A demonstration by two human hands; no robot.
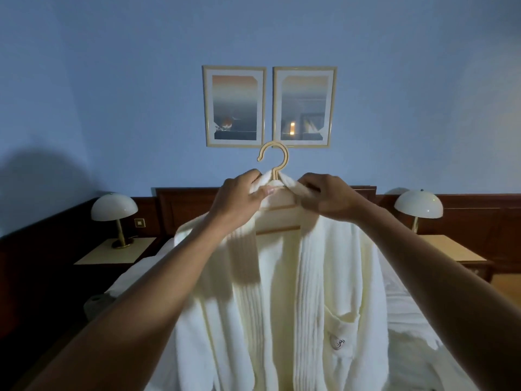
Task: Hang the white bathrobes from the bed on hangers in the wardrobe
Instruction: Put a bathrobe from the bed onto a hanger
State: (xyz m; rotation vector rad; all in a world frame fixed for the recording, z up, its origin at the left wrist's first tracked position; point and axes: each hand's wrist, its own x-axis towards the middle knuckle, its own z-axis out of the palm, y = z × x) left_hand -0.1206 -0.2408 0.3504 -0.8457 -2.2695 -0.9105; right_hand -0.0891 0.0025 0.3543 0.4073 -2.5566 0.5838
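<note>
Your left hand point(242, 194) and right hand point(328, 197) pinch the bathrobe point(282, 292) collar at the hanger point(275, 165), centre frame. Soft, bulky, likely heavy; carry it by the hanger neck.

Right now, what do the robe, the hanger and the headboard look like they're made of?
The robe: white, matte, soft cloth, probably cotton terry; it drapes in folds and its collar band is ribbed. The hanger: smooth pale tan, hook and body one colour, so moulded plastic or light wood; I can't tell which. The headboard: dark reddish wood, panelled, with a slight sheen.
</note>
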